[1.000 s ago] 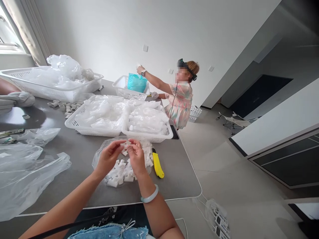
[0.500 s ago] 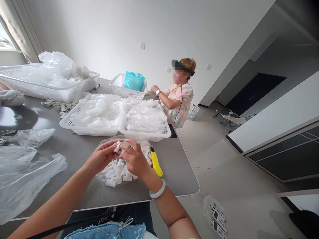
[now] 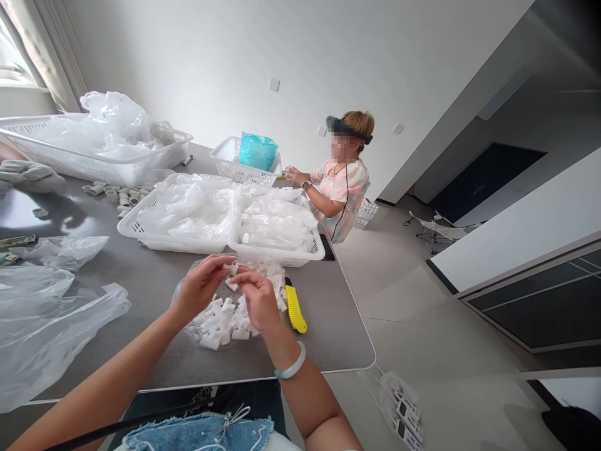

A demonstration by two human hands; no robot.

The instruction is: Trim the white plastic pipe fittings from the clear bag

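Observation:
My left hand (image 3: 200,285) is closed, pinching a small white plastic pipe fitting (image 3: 231,268) between thumb and fingertips. From the other side, my right hand (image 3: 260,300) brings its thumb and fingers together at the same fitting; its exact grip is partly hidden. Both hands are above a clear plastic bag (image 3: 190,322) lying on the table, with many similar white fittings (image 3: 211,338) in and around it. Right of the pile, close to my right hand, lies a yellow utility knife (image 3: 295,310) with a dark end.
White baskets (image 3: 188,244) of clear bags stand beyond my hands. Grey fittings (image 3: 124,195) lie loose behind them. Clear plastic bags (image 3: 61,332) cover the table's left side. Across the table, a co-worker (image 3: 340,188) handles something small beside a basket with a blue bag (image 3: 258,151).
My right hand's fingers have drawn together and lowered slightly at the fitting; the index finger was more extended before. My left hand has shifted a little right. The view has tilted slightly.

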